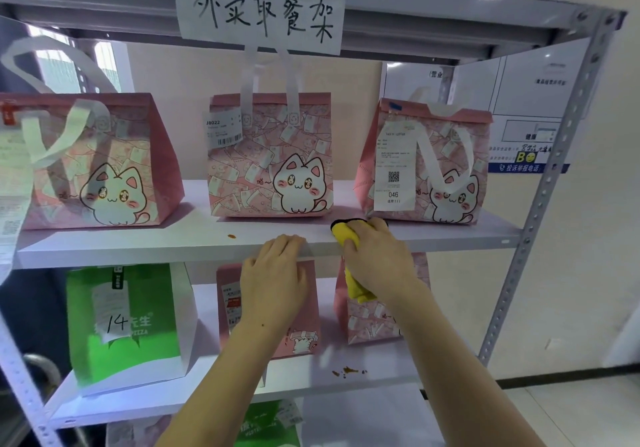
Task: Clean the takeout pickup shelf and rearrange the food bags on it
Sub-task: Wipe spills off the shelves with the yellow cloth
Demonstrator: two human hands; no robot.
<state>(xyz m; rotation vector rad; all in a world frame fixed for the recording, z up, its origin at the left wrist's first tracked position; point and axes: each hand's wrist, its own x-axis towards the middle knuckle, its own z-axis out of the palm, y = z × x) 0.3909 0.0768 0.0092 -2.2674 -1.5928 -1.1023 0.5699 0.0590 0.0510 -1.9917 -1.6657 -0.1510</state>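
Observation:
Three pink cat-print bags stand on the upper white shelf board [194, 244]: a left bag [100, 162], a middle bag [270, 156] and a right bag [426, 162] with a long receipt. My right hand [377, 256] holds a yellow cloth [346, 235] pressed on the board's front edge, between the middle and right bags. My left hand [277, 270] rests fingers-down on that front edge, holding nothing. A small brown stain [231, 236] lies on the board left of my left hand.
The lower shelf [363, 382] carries a green bag [128, 325] marked 14, two more pink bags [374, 311] partly behind my arms, and brown crumbs [349, 371]. A handwritten paper sign [259, 10] hangs from the top shelf. A perforated metal post [550, 183] stands at the right.

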